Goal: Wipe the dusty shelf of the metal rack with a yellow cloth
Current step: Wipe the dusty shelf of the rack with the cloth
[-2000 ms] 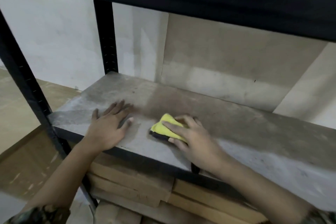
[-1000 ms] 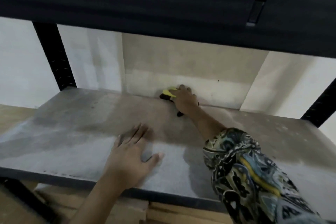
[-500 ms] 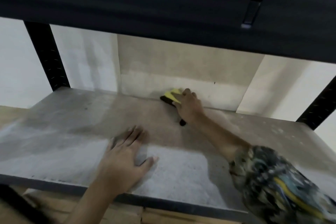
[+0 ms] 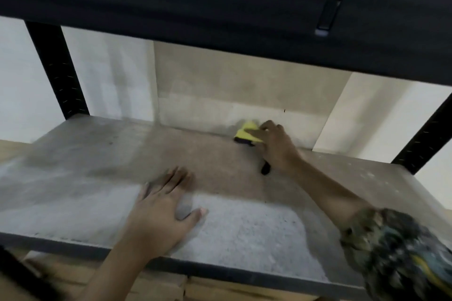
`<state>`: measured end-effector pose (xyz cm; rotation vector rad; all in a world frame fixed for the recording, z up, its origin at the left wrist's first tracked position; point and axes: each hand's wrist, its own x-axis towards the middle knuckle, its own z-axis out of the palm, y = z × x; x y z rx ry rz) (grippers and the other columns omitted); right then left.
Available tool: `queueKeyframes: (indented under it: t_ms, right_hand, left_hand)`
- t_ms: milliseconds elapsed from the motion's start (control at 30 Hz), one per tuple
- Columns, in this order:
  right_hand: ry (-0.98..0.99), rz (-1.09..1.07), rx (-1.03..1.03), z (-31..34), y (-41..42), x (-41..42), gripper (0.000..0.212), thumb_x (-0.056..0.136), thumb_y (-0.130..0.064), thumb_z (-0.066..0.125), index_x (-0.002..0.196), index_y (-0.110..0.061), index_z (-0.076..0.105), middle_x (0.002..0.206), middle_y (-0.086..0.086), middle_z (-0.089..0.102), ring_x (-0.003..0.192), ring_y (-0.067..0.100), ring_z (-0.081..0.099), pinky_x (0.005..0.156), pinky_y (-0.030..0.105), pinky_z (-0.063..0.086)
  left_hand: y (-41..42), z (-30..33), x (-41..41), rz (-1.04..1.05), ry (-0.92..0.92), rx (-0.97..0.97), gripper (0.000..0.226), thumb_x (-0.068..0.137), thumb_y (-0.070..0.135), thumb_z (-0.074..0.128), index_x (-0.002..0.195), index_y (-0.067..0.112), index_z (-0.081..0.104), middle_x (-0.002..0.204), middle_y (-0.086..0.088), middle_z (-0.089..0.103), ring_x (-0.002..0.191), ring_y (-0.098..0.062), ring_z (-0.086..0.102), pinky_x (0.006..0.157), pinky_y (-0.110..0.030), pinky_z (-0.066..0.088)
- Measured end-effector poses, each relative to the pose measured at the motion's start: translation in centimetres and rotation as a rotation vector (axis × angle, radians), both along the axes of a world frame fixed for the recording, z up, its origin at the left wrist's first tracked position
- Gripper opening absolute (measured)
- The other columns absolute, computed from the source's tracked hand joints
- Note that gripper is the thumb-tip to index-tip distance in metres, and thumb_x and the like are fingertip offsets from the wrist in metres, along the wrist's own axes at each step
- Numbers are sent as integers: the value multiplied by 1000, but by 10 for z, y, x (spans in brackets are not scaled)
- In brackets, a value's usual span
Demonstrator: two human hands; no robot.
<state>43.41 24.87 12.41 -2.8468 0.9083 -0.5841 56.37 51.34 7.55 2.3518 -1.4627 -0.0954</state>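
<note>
Since the frame half a second back, the right hand (image 4: 276, 146) had slid the yellow cloth (image 4: 247, 133) a little further right along the far edge of the shelf (image 4: 102, 154), while the left hand (image 4: 161, 212) had stayed planted near the front. The cloth lay at the far side of the shelf, touching or just short of the back panel (image 4: 220, 85), with the right hand's fingers curled over it and pressing it down; a dark part of it trailed out under the palm toward the near side. The left hand rested flat with fingers spread, gripping nothing, on the pale dusty patch (image 4: 244, 230) at the near edge. From the cloth that patch lay near and slightly left, close beside the left hand, and more dust showed to the far right. The right hand was the one on the cloth, so the next stroke probably had to pull back toward the near edge.
</note>
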Motion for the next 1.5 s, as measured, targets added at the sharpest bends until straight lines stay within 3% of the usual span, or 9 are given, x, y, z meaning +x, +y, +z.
queueKeyframes:
  t_ms: [133,233,400,533,667,1133,1300,1367,1500]
  right_hand:
    - [-1,393,-5,-33,57,-13,38,91,-19,54,126,-36,55,130,5,50,112,23,44,97,36,36]
    - [-30,113,-78,-42,-8,-19,27,96,-24,45,116,-30,62,113,-9,59,99,10,51,87,33,41]
    - [18,-410,146,-5,-63,-52,39,92,-14,46,129,-23,51,129,17,43,118,39,43,94,45,39]
    - [-144,15,253,6,31,-71,34,93,-27,53,128,-25,52,122,10,52,97,30,63,80,28,48]
    - [189,303,-29,-22,106,-86,48,93,-52,29,138,-56,13,155,-9,15,131,25,20,107,45,24]
    - [133,-431,100,-7,-93,-98,42,90,-42,47,128,-24,48,120,11,42,114,39,43,91,50,47]
    - [-110,-33,66,26,16,-103,40,92,-15,55,130,-27,52,120,5,47,90,24,62,78,26,52]
    - [-11,116,64,16,88,-112,43,91,-22,55,130,-37,48,126,1,48,100,22,58,87,32,50]
    - [22,75,-135,-38,138,-146,44,84,-30,56,124,-45,48,122,2,59,96,30,58,70,40,52]
  left_hand:
    - [-1,2,-1,-5,5,3,103,55,91,-4,144,42,10,148,28,-6,136,9,-9,118,-34,5]
    - [0,2,-1,-1,-4,15,99,59,90,-2,144,43,10,149,27,-6,138,7,-9,118,-35,7]
    - [1,3,-3,-11,-14,17,94,64,86,4,146,40,11,150,25,-5,139,5,-7,118,-36,7]
    - [0,1,-1,2,-22,32,94,63,88,1,145,42,10,151,25,-3,137,7,-8,118,-34,7]
    - [-1,1,-1,7,-29,31,94,63,87,4,145,41,9,147,27,-6,133,9,-9,117,-33,7]
    - [0,11,-8,-13,-34,54,100,58,90,-3,145,42,12,153,21,-1,141,2,-3,117,-37,9]
    - [-6,19,-21,2,1,14,100,61,85,-4,145,36,20,155,16,11,143,-3,3,118,-39,6]
    - [-15,22,-34,-6,57,-63,94,66,77,-2,144,33,26,155,12,16,143,-6,8,118,-39,7]
    - [-37,18,-67,-123,51,-52,86,71,64,-6,145,32,22,156,11,13,144,-7,3,116,-38,8]
